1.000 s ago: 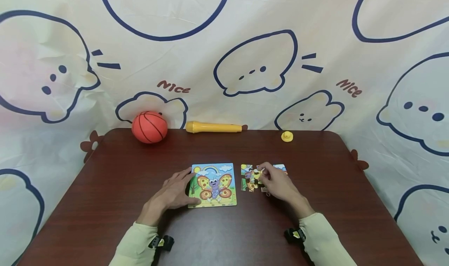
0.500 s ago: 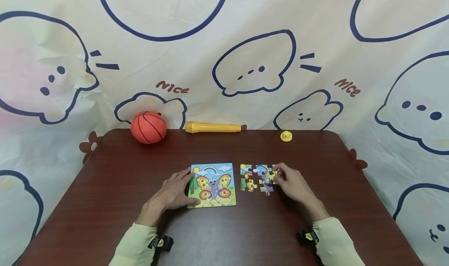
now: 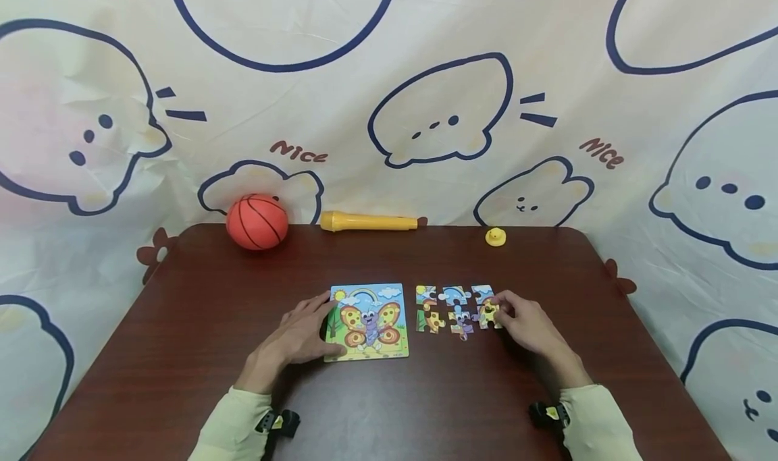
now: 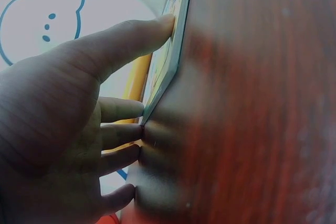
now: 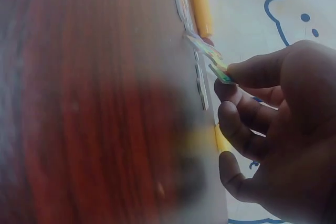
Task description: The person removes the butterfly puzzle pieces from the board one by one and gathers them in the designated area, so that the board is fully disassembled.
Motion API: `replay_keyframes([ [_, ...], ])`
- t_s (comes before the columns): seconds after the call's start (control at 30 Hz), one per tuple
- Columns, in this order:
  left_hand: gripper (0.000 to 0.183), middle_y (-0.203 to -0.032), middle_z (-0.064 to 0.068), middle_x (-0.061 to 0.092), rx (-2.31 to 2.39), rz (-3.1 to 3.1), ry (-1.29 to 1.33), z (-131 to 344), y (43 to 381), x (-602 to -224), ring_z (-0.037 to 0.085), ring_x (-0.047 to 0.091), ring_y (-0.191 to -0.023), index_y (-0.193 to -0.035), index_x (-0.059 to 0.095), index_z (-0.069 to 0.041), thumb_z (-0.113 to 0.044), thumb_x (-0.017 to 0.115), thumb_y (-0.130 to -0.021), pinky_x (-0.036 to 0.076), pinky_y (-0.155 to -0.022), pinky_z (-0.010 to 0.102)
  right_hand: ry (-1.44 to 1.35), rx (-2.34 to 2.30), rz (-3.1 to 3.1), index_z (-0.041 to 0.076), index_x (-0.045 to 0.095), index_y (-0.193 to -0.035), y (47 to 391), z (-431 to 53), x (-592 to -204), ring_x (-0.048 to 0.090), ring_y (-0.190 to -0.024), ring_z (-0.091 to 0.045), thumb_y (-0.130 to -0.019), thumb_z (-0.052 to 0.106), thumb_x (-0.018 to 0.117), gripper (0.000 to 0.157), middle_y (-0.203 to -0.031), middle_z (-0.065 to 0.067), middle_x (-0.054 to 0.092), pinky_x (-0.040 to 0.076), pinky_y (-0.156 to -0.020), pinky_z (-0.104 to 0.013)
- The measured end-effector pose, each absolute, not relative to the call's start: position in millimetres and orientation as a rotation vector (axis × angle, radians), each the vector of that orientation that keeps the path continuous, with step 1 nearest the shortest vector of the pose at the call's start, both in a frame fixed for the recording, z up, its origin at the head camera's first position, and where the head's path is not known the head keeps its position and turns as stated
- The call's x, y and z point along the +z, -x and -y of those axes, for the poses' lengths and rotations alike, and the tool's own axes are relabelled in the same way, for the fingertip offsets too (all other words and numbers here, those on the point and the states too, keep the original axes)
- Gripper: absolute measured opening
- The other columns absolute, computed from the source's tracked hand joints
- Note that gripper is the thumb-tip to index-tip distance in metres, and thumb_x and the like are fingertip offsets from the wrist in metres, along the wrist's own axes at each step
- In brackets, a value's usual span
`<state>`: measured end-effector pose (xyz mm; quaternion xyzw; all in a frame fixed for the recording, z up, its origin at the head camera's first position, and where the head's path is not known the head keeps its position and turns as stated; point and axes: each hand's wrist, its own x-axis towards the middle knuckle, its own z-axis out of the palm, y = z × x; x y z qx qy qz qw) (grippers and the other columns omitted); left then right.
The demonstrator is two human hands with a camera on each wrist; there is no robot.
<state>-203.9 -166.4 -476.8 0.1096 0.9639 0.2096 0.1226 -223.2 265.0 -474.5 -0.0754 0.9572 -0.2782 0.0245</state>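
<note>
A square butterfly puzzle board (image 3: 372,326) lies flat on the table, left of several loose puzzle pieces. My left hand (image 3: 296,334) rests at the board's left side. In the left wrist view its thumb (image 4: 157,30) presses on the board's top face, while the other fingers extend straight to the edge. My right hand (image 3: 535,327) pinches a yellow-and-green puzzle piece (image 5: 215,59) between thumb and index finger. In the right wrist view that piece is tilted up off the table. Beside it lie a rainbow piece (image 3: 454,295), a purple piece (image 3: 461,322) and a sun piece (image 3: 425,293).
Along the table's far edge are an orange-red toy basketball (image 3: 257,222), a yellow toy microphone (image 3: 371,222) and a small yellow rubber duck (image 3: 495,237). A printed curtain (image 3: 340,110) hangs behind the dark wooden table (image 3: 377,414).
My right hand has moved rightward across the pieces with one piece in its fingers, uncovering the middle and right-hand pieces. The left hand and the board have stayed in place.
</note>
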Motion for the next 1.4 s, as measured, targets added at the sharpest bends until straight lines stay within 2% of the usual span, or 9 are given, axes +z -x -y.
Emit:
replay_keyframes([
  [0.37, 0.098, -0.161, 0.007, 0.024, 0.605, -2.800, -0.330, 166, 206, -474, 0.035, 0.025, -0.144, -0.149, 0.038, -0.015, -0.059, 0.077, -0.071, 0.023, -0.111, 0.066, 0.188, -0.808, -2.922, 0.014, 0.063, -0.110, 223, -269, -474, 0.048, -0.066, -0.014, -0.095, 0.016, 0.059, 0.016, -0.081, -0.001, 0.056, 0.036, -0.061, -0.029],
  [0.77, 0.097, -0.161, 0.008, 0.024, 0.600, -2.789, -0.340, 167, 206, -474, 0.035, 0.025, -0.144, -0.150, 0.037, -0.016, -0.062, 0.073, -0.073, 0.022, -0.112, 0.066, 0.187, -0.746, -2.998, 0.013, 0.064, -0.110, 221, -270, -474, 0.052, -0.080, -0.018, -0.093, 0.015, 0.062, 0.017, -0.090, -0.004, 0.059, 0.042, -0.071, -0.033],
  [1.17, 0.098, -0.161, 0.005, 0.024, 0.609, -2.777, -0.378, 172, 207, -477, 0.033, 0.026, -0.144, -0.149, 0.038, -0.018, -0.061, 0.077, -0.070, 0.024, -0.111, 0.065, 0.328, -0.799, -3.034, 0.014, 0.062, -0.115, 209, -226, -469, 0.056, -0.087, -0.018, -0.089, 0.015, 0.067, 0.026, -0.101, -0.003, 0.059, 0.050, -0.075, -0.036],
  [1.4, 0.100, -0.161, 0.007, 0.024, 0.625, -2.754, -0.384, 177, 204, -473, 0.035, 0.023, -0.145, -0.150, 0.038, -0.018, -0.061, 0.078, -0.068, 0.021, -0.112, 0.066, 0.442, -0.821, -3.010, 0.017, 0.062, -0.118, 203, -199, -461, 0.053, -0.084, -0.014, -0.088, 0.020, 0.070, 0.030, -0.103, -0.001, 0.059, 0.047, -0.072, -0.031],
])
